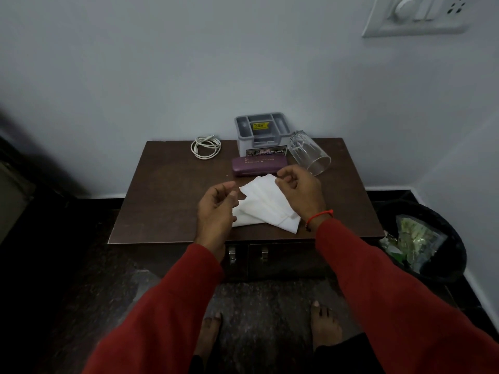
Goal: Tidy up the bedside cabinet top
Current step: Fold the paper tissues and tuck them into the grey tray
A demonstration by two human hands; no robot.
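A white folded cloth (263,205) lies on the dark brown cabinet top (162,190), near its front middle. My right hand (301,194) hovers over the cloth's right side, thumb and forefinger pinching its far corner. My left hand (216,209) is at the cloth's left corner with its fingers loosely curled and slightly apart, holding nothing. Behind the cloth lies a purple glasses case (258,164). A grey organiser box (260,136) stands against the wall. A clear glass (309,152) lies on its side to the right of the box. A coiled white cable (205,147) rests at the back left.
A black bin (442,255) holding plastic wrappers stands on the floor to the right of the cabinet. Two drawer handles (248,255) show under the front edge. My bare feet (325,327) are on the dark floor. A switch plate (421,14) is on the wall, upper right.
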